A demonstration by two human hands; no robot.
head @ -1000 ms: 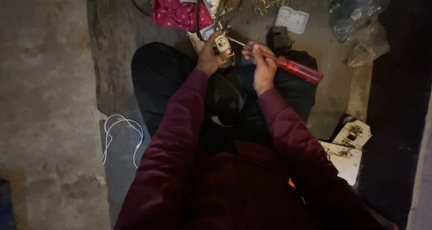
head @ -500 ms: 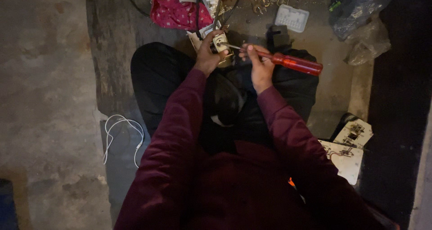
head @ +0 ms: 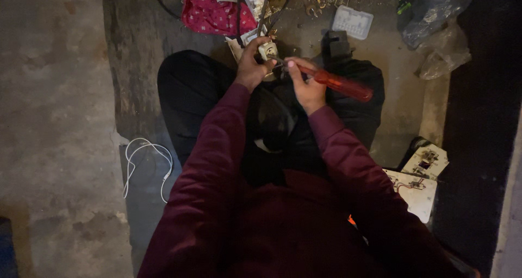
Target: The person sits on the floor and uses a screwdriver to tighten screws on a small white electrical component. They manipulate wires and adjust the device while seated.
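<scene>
Judged best done with the screwdriver (head: 337,84) kept in line with the screw, pressed lightly and turned slowly, while the small white electrical fitting (head: 267,51) was braced firmly over the knees. Left hand (head: 251,66) curled around the fitting, gripping it from below and behind. Right hand (head: 304,85) wrapped closed about the red handle near the shaft, thumb laid along it, tip pressed against the fitting. Sat on the concrete floor (head: 54,93). Off to the left, a coiled white cable (head: 142,164); to the right, two white switch plates (head: 418,180) with wiring showing.
</scene>
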